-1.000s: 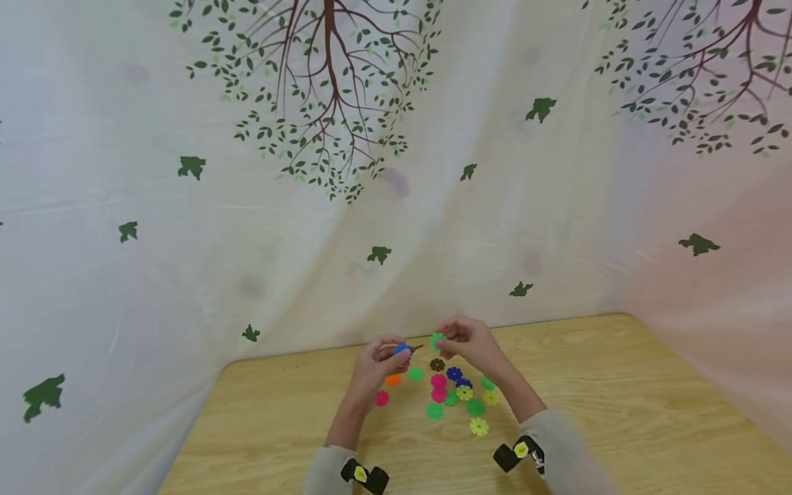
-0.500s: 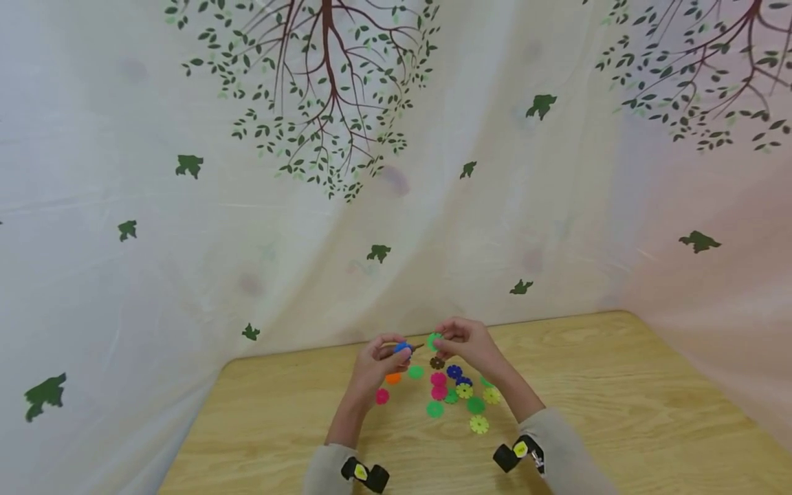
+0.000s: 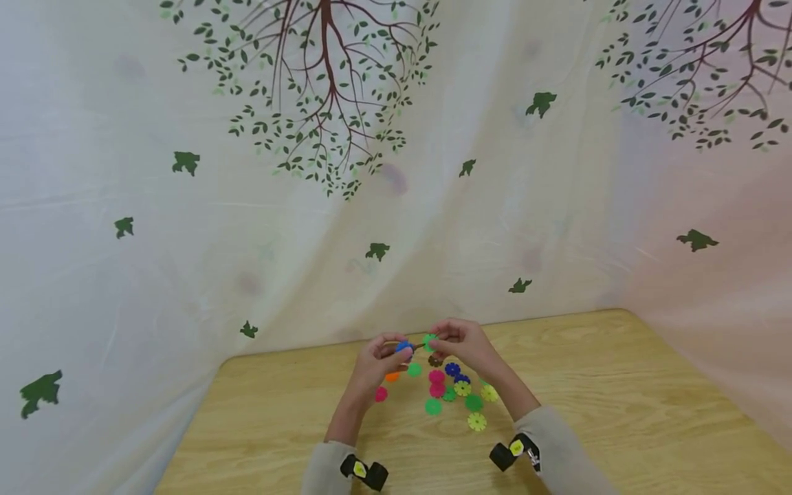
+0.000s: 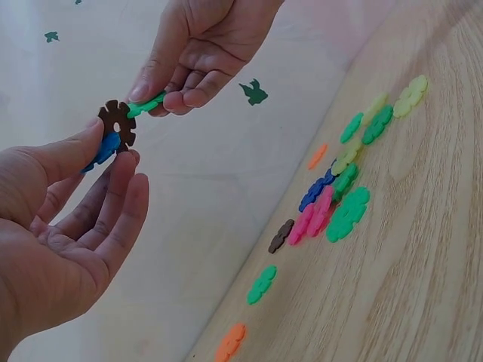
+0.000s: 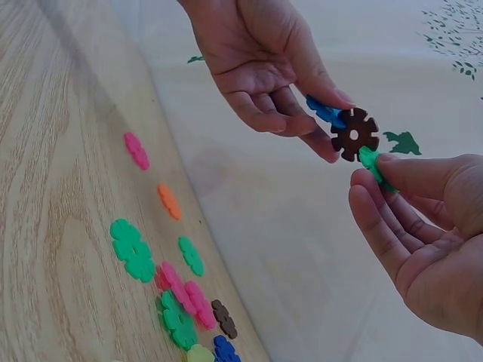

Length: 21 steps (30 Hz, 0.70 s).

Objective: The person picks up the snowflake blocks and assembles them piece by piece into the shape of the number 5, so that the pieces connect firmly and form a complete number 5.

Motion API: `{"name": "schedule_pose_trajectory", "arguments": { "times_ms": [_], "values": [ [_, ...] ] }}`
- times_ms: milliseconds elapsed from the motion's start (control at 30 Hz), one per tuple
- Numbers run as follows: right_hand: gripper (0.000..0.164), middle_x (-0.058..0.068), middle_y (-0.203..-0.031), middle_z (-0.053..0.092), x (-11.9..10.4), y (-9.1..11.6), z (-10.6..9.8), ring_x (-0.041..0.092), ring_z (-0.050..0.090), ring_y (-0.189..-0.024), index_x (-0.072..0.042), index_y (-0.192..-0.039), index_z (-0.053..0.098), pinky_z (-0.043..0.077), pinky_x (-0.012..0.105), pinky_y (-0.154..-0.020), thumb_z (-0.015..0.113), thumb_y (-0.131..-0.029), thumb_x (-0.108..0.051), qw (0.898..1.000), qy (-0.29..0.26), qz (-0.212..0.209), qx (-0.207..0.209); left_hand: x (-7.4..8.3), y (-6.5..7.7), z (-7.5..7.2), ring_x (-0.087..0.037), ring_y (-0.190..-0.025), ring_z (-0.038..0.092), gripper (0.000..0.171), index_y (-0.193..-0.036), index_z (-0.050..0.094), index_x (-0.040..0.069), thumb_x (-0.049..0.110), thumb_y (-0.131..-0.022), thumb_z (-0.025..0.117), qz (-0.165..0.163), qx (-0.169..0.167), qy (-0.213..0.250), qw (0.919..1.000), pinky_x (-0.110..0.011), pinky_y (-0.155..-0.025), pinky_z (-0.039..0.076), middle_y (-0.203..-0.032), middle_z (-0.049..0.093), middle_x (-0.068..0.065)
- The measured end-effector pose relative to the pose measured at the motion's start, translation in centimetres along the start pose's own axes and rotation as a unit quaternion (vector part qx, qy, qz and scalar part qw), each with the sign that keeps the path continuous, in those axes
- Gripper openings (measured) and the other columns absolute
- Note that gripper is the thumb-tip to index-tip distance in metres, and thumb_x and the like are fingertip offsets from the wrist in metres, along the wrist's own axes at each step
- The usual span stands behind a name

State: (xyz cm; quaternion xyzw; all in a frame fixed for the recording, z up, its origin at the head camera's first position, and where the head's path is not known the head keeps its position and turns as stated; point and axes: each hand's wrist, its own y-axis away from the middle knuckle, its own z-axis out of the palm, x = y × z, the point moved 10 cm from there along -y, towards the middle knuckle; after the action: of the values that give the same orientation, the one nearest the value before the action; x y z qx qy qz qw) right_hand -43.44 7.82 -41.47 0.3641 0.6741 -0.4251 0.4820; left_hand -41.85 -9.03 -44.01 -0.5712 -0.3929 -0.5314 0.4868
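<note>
My left hand (image 3: 377,361) pinches a blue flower-shaped snap disc (image 4: 106,148) between thumb and fingers. A brown notched disc (image 5: 355,134) is joined to the blue one, at an angle to it. With thumb and fingertips, my right hand (image 3: 464,344) pinches a green disc (image 5: 371,162). The green disc's edge touches the brown disc's rim in both wrist views; how deep it sits in a notch I cannot tell. Both hands are raised above the far part of the table, palms facing each other.
Loose flower discs lie on the wooden table (image 3: 260,426) below the hands: pink (image 3: 436,377), yellow (image 3: 476,421), green (image 3: 433,406), dark blue (image 3: 452,369), orange (image 3: 392,377) and brown (image 4: 281,236). A pale curtain (image 3: 297,275) with printed leaves hangs behind the table's far edge.
My right hand has moved left with the green disc, from apart to touching the brown disc. My left hand has stayed nearly still.
</note>
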Motion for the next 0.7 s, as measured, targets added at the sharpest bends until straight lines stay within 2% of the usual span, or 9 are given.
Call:
{"name": "schedule_pose_trajectory", "arguments": {
  "times_ms": [200, 367, 500, 600, 700],
  "values": [
    [0.028, 0.023, -0.095, 0.073, 0.07, 0.18, -0.16, 0.02, 0.075, -0.077, 0.009, -0.117, 0.066, 0.064, 0.04, -0.078, 0.07, -0.096, -0.008, 1.0, -0.004, 0.003, -0.006, -0.31, -0.08, 0.22, -0.013, -0.09, 0.073, 0.036, -0.122, 0.062, -0.01, 0.01, -0.094, 0.074, 0.005, -0.013, 0.01, 0.9999, -0.032, -0.088, 0.062, -0.1, 0.074, -0.002],
    [0.025, 0.02, -0.092, 0.075, -0.01, 0.16, -0.28, 0.02, 0.076, -0.077, 0.01, -0.116, 0.067, 0.064, 0.036, -0.075, 0.068, -0.096, -0.004, 1.0, -0.007, 0.008, -0.011, -0.36, -0.07, 0.19, -0.016, -0.092, 0.075, 0.032, -0.118, 0.067, -0.008, 0.01, -0.092, 0.075, 0.0, -0.009, 0.014, 0.9999, -0.031, -0.087, 0.062, -0.098, 0.077, -0.001],
    [0.025, 0.021, -0.092, 0.076, -0.01, 0.14, -0.39, 0.026, 0.076, -0.08, 0.01, -0.115, 0.068, 0.064, 0.038, -0.076, 0.069, -0.096, -0.006, 1.0, -0.001, 0.007, -0.014, -0.41, -0.02, 0.22, -0.02, -0.094, 0.076, 0.031, -0.116, 0.069, -0.007, 0.01, -0.092, 0.076, -0.005, -0.012, 0.016, 0.9998, -0.033, -0.088, 0.062, -0.098, 0.078, -0.003],
    [0.025, 0.018, -0.091, 0.077, 0.05, 0.17, -0.51, 0.032, 0.076, -0.083, 0.01, -0.114, 0.069, 0.064, 0.044, -0.079, 0.07, -0.095, -0.007, 1.0, 0.002, 0.008, -0.013, -0.41, 0.01, 0.26, -0.02, -0.094, 0.076, 0.032, -0.117, 0.069, -0.008, 0.011, -0.092, 0.076, -0.006, -0.017, 0.016, 0.9997, -0.036, -0.09, 0.062, -0.098, 0.078, -0.002],
    [0.023, 0.012, -0.089, 0.078, 0.15, 0.35, -0.6, 0.032, 0.076, -0.083, 0.008, -0.112, 0.071, 0.062, 0.052, -0.082, 0.072, -0.094, -0.008, 1.0, -0.001, 0.014, -0.008, -0.44, 0.1, 0.37, -0.017, -0.091, 0.076, 0.033, -0.118, 0.069, -0.008, 0.01, -0.092, 0.076, -0.009, -0.02, 0.014, 0.9997, -0.039, -0.09, 0.061, -0.096, 0.078, 0.0]
  ]
}}
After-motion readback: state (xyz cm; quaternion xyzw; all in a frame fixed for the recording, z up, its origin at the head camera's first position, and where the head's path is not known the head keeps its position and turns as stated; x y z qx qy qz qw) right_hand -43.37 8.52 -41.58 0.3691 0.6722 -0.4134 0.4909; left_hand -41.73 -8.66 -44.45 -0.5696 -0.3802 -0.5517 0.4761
